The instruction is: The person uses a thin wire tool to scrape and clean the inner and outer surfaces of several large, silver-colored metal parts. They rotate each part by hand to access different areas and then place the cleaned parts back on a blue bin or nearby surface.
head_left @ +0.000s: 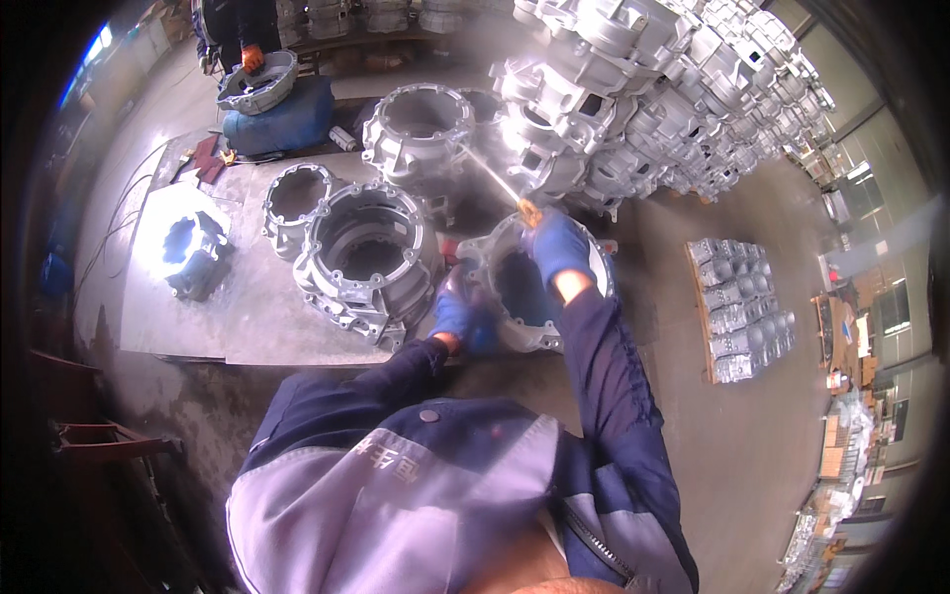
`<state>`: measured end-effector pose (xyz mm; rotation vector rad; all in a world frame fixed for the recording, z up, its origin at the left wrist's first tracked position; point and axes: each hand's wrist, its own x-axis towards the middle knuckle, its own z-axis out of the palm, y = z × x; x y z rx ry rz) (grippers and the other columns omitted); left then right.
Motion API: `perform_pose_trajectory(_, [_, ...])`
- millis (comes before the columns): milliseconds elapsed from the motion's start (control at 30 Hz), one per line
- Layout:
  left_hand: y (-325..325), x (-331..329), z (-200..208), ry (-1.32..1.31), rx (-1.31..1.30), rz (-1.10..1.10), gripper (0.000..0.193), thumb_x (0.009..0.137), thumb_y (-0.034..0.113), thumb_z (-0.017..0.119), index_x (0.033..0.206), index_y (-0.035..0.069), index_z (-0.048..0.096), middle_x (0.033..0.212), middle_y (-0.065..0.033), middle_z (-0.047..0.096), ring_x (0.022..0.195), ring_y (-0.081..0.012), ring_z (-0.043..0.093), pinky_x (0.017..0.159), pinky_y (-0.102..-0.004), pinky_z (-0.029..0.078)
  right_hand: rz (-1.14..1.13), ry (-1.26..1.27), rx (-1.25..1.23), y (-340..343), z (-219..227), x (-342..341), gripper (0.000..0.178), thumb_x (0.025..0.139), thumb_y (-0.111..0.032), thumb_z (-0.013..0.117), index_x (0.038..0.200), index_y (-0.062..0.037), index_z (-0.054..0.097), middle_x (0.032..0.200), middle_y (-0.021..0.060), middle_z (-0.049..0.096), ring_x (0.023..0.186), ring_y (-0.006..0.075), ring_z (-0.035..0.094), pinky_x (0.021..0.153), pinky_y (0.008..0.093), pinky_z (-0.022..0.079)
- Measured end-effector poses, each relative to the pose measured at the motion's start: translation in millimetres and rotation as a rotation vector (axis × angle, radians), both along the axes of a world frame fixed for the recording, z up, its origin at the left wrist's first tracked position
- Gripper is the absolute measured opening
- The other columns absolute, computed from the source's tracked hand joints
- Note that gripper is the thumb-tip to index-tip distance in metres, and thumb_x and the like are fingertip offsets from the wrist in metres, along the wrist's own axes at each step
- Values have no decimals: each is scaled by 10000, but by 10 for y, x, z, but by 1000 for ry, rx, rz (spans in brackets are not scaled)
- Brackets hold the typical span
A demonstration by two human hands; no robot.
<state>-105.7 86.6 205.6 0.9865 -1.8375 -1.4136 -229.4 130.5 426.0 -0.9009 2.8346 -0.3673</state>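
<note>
My right hand [560, 247], in a blue glove, is closed around the tan handle of a file-like tool [500, 180]. Its long thin shaft points up and to the left, toward a neighbouring casting; blur hides its exact kind. Below it, a ring-shaped cast metal housing [535, 339] stands at the table's right end with its round opening facing up. My left hand [456, 309], gloved in blue, grips that housing's left side, some of its fingers hidden. Left of this hand sits a larger round housing [364, 247].
More castings stand on the metal table [247, 327]: one behind [421, 124], one bright with glare [188, 247]. Stacked castings [633, 109] rise at the back right. A loaded pallet [737, 312] lies on the right floor. Far left, a co-worker's orange-gloved hand [253, 59] touches a housing.
</note>
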Motion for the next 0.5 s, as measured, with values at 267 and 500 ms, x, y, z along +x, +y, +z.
perform_pose_trajectory(267, [-238,165,203,-127,-604,-223,466,792,127,672,1238,69,548,1086,-191,614,996,-394,559,871,-489,441,-418,-98,72,815,-277,-590,534,795,-538,625,1002,-54,709,1043,239,672,1000,390,655,823,456,530])
perform_pose_trajectory(500, [255,-217,387,86,-749,-618,517,798,175,664,1279,75,503,1185,-209,580,1126,-392,532,997,-482,400,-828,-192,54,3078,-183,479,256,830,-305,719,875,-64,647,591,20,584,452,125,531,424,292,416])
